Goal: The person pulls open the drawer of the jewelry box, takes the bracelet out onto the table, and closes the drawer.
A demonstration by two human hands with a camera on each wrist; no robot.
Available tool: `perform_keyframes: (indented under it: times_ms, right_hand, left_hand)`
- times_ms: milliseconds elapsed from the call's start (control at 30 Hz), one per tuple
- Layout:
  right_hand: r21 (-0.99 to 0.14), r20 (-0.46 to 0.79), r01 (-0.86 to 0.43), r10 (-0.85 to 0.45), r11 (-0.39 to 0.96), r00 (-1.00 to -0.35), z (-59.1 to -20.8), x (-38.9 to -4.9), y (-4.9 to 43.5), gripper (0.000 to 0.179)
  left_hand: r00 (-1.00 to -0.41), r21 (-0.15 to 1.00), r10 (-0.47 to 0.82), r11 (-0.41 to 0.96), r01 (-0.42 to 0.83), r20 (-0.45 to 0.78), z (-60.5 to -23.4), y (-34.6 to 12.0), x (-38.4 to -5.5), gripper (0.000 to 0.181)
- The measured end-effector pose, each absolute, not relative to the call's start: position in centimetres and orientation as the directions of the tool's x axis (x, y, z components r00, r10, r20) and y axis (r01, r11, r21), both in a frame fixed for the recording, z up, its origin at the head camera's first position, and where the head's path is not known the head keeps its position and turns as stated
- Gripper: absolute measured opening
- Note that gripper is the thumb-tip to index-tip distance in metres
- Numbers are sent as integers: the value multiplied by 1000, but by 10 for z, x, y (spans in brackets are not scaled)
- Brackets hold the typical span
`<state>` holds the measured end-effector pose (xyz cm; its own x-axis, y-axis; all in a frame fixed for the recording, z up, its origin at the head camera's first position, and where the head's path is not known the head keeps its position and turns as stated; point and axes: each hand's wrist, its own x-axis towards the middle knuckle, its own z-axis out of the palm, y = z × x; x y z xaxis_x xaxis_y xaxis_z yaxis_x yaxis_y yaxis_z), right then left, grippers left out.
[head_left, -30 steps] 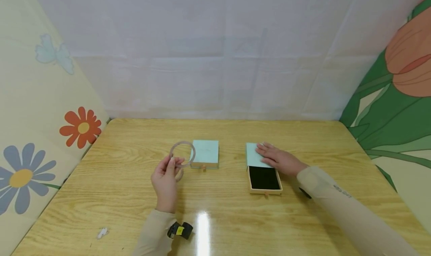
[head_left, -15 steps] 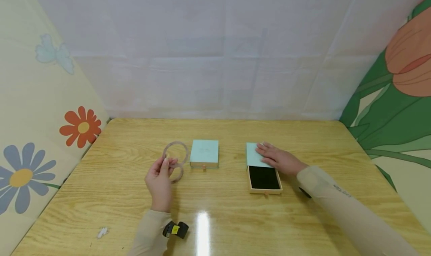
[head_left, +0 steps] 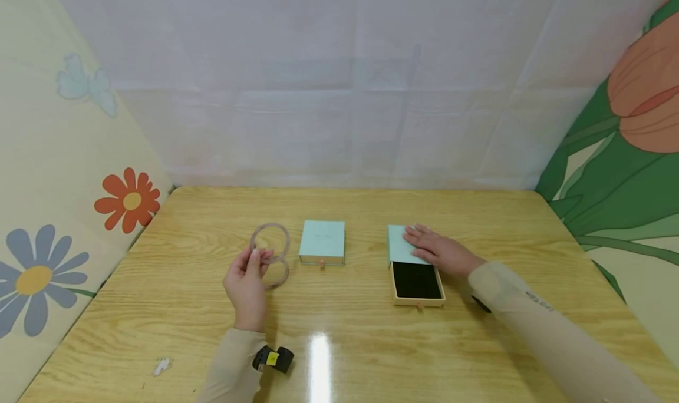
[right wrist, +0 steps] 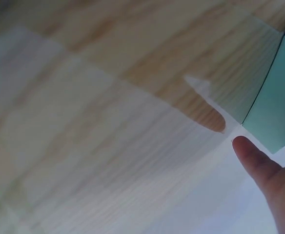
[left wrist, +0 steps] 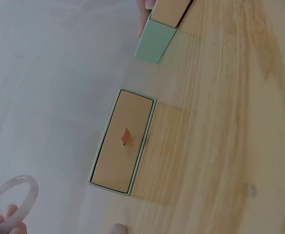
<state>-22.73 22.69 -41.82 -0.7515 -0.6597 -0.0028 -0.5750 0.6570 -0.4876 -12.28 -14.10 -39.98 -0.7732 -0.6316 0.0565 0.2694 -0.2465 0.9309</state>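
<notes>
My left hand (head_left: 247,290) pinches a pale mauve, translucent bangle (head_left: 272,225) between thumb and fingers, raised above the table. In the left wrist view the held bangle (left wrist: 33,189) shows at the lower left corner. Just below it in the head view, a second bangle (head_left: 287,268) lies on the wood, partly covered by the hand. My right hand (head_left: 444,253) rests with extended fingers on the mint sleeve of a drawer box (head_left: 399,244). The drawer (head_left: 418,301) of that box is pulled out toward me, showing a black lining with nothing on it.
Between the hands stands a closed mint drawer box (head_left: 322,238) with a small pull tab. A small white scrap (head_left: 161,366) lies at the front left of the wooden table (head_left: 371,356). A white cloth backdrop (head_left: 345,126) rises behind.
My left hand has moved left with the held bangle, away from the closed box, uncovering more of the second bangle. The right hand and both boxes have stayed in place.
</notes>
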Motion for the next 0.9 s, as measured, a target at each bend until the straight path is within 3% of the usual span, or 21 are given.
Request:
perform_keyframes:
  times_ms: [900]
  right_hand:
    - [-488, 17, -589, -667, 645, -745, -419, -227, 228, 52]
  left_hand:
    - [-725, 899, -687, -284, 334, 52, -403, -160, -126, 13]
